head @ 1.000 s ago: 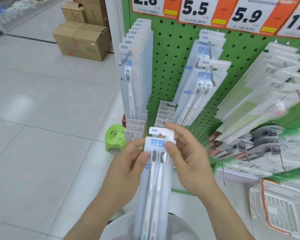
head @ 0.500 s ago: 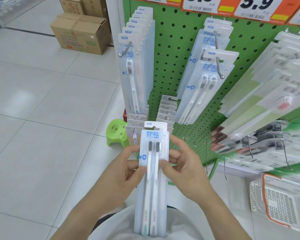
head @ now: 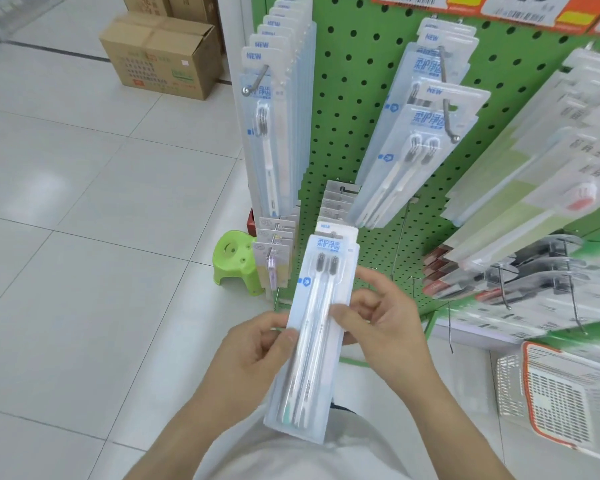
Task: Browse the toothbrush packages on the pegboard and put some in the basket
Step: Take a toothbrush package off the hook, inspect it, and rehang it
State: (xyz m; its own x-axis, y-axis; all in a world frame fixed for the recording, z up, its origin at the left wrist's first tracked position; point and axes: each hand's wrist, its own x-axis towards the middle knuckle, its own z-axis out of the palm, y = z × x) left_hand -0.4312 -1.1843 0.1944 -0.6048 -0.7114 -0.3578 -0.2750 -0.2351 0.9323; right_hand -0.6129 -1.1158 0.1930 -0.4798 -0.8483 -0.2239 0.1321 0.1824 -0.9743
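Note:
A clear twin toothbrush package [head: 317, 317] with a blue-and-white header stands upright in front of my chest. My left hand [head: 253, 355] grips its left edge, thumb on the front. My right hand [head: 381, 327] pinches its right edge at mid height. On the green pegboard [head: 357, 109] hang more packages: a row of single brushes [head: 267, 133] on the left hook and matching twin packs [head: 416, 140] on the middle hook. The white basket with an orange rim [head: 561, 393] sits at the lower right on the floor.
Rows of other toothbrush packs [head: 534, 188] hang at the right, with bare hooks [head: 451, 327] below them. A green plastic stool [head: 236, 261] stands at the pegboard's foot. Cardboard boxes [head: 163, 57] sit on the tiled floor at the back left.
Both hands have slid down the package from its header to its middle, and the package now stands higher relative to them. The view has tilted downward.

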